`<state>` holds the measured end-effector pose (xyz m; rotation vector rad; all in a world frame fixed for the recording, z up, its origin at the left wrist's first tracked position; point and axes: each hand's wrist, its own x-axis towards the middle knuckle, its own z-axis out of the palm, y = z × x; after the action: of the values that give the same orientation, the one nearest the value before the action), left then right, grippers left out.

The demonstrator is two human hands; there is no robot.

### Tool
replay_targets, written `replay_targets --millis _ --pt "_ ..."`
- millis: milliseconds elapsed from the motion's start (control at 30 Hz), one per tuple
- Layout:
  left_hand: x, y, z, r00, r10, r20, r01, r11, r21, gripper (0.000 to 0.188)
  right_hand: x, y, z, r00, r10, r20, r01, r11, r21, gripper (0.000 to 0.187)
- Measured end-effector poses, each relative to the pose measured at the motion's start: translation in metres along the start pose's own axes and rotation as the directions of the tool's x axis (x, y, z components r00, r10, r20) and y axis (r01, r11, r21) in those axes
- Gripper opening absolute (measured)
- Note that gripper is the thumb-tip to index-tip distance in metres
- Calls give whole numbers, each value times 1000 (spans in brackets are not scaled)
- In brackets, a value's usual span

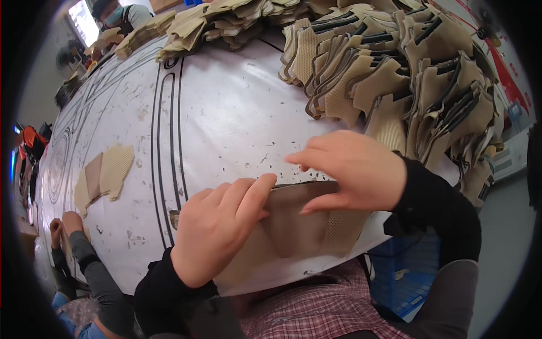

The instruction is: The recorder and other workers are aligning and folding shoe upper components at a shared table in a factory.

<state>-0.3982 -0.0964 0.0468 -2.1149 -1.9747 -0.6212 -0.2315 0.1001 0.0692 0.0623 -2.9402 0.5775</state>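
A tan mesh fabric panel (293,223) with a smoother brown middle section lies in front of me at the table's near edge. A dark strip shows along its far edge, partly covered by my hands. My left hand (217,226) is closed over the panel's left part, its fingertips at the far edge and the thumb mostly hidden. Above the right part, my right hand (361,172) has thumb and fingers apart, with nothing between them. Its thumb tip is close to the brown section; whether it touches cannot be made out.
Piles of similar tan pieces with dark strips (361,68) cover the table's far right. More stacked tan pieces (226,25) lie at the back. A loose panel (101,175) rests left. Another person's hands (68,223) are at the left edge. A blue crate (403,271) stands below, right.
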Motion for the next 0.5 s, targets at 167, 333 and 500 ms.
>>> replay_targets --millis 167,333,500 --pt "-2 0 4 996 44 -75 -43 999 14 53 22 -1 26 993 -21 117 27 998 -51 45" --pt "0 -1 -3 993 -34 -111 35 999 9 44 19 4 31 992 81 92 -83 997 11 45" --pt "-12 0 -16 971 -226 80 234 967 -104 32 23 -3 28 990 69 127 -69 998 0 47"
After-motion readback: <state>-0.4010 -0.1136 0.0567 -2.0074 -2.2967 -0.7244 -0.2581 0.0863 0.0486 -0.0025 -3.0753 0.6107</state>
